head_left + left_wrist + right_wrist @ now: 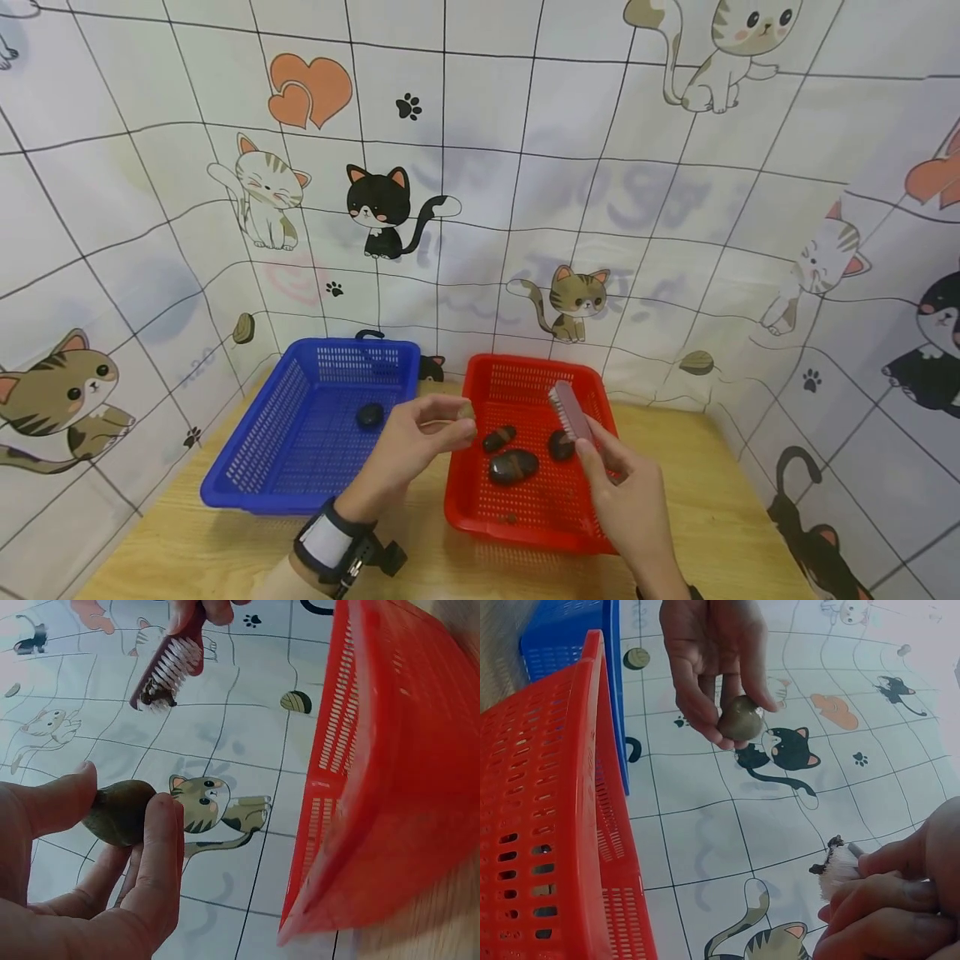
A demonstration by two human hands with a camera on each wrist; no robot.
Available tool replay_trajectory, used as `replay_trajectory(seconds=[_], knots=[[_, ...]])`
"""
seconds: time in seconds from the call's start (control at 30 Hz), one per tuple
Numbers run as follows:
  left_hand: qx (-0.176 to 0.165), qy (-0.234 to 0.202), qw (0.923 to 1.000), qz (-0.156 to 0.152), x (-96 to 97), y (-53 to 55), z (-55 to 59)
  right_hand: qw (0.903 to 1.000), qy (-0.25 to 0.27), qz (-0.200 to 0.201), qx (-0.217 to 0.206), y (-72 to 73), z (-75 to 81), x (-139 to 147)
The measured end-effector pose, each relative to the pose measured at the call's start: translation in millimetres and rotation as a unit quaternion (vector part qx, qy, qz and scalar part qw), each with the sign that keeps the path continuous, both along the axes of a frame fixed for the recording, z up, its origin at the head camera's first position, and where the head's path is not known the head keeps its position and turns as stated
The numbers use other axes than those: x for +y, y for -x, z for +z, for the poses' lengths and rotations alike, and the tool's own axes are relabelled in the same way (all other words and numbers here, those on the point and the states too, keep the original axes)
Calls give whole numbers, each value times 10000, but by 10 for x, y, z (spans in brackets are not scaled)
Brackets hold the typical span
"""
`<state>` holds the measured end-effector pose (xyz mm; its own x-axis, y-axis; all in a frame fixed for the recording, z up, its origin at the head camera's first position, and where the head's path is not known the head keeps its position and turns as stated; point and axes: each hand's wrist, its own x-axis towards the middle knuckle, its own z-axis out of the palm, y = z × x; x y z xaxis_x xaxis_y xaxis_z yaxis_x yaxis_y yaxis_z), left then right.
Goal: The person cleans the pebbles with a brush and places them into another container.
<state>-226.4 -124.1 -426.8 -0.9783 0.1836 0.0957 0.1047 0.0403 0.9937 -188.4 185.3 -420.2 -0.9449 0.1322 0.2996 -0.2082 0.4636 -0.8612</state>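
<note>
My left hand (408,442) pinches a small, round, olive-brown stone (124,814) between thumb and fingertips, above the left side of the red basket (525,540). In the right wrist view its surface looks smooth and shiny. A mauve brush (572,412) with white bristles is gripped by my right hand (630,504), over the basket's right side. Dark muddy clumps cling to the bristles (836,876). Stone and brush are apart. Inside the red basket lie a small brown-banded stone (498,438), a larger dark banded stone (513,467) and a dark stone (560,447) partly behind the brush.
To the left stands a blue basket (255,502) holding one black stone (370,416). Brown crumbs (508,517) lie on the red basket's floor near its front. Both baskets stand on a wooden table (675,467), backed by a cat-printed sheet (480,208).
</note>
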Motion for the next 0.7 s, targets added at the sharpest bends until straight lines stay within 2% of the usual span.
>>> replay_trajectory(seconds=[0.17,0.27,0.37,0.5,0.6,0.7], knots=[[291,755,9966,174,-179,-26,32,10000,25,-34,77,4,-6,10],[551,1321,9886,458,-282,-18,66,9998,99,-28,145,10,-16,21],[811,1952,9738,839,-380,5,112,9998,146,-4,148,17,-22,32],[1062,2734,9487,1182,-512,51,158,9999,155,5,30,19,-20,47],[1216,3195,9311,1271,-599,106,177,9999,136,-24,-85,19,-17,60],[1281,3520,9184,1278,-675,177,203,9998,116,-54,-176,20,-12,71]])
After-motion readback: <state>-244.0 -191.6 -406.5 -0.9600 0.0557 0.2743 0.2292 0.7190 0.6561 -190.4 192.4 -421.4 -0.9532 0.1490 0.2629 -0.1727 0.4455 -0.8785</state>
